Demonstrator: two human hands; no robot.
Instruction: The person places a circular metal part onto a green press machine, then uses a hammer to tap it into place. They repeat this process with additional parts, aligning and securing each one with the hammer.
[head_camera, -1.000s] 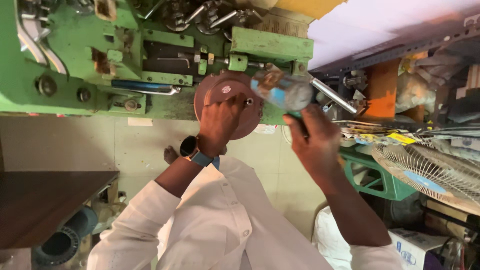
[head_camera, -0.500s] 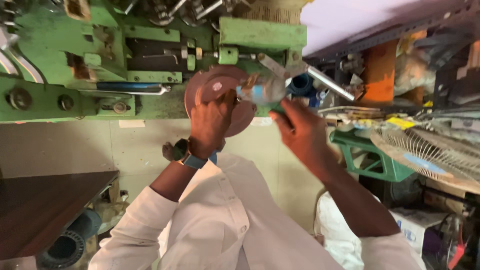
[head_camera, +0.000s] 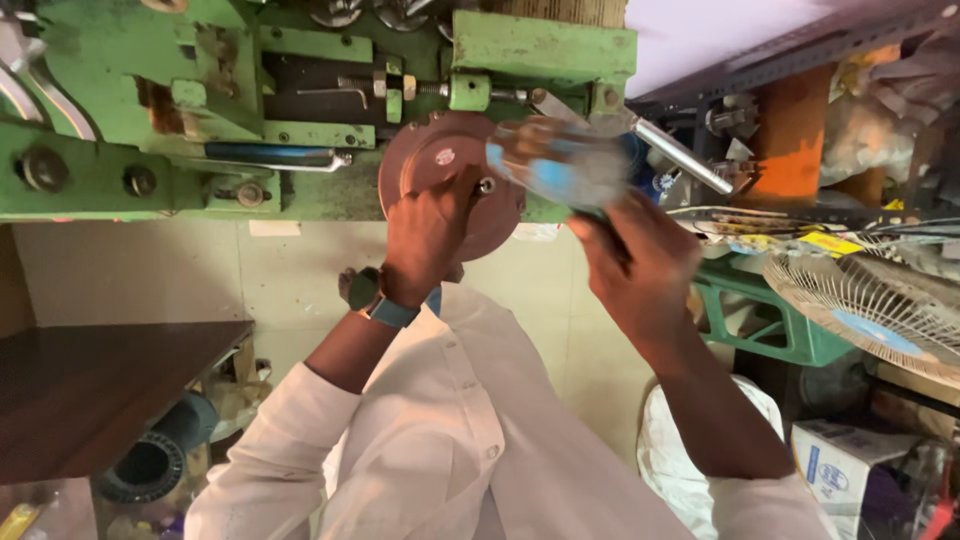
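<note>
The object gripped in the right hand (head_camera: 640, 265) was smeared by motion blur (head_camera: 565, 165); only clear, blue-tinged plastic showed, and its exact kind could not be told. The left hand (head_camera: 425, 240) covered the lower part of the brown round disc (head_camera: 440, 160). The green machine (head_camera: 300, 110) was cut off by the top and left edges. The fan grille (head_camera: 870, 310) ran past the right edge. Items on the orange shelf (head_camera: 790, 140) were too cluttered to identify. The dark table (head_camera: 90, 390) was cropped at the left.

Workshop: worn green metal machine (head_camera: 300, 110) with bolts and levers, cluttered shelves of parts (head_camera: 800, 130), wire-guarded fan (head_camera: 870, 310).
</note>
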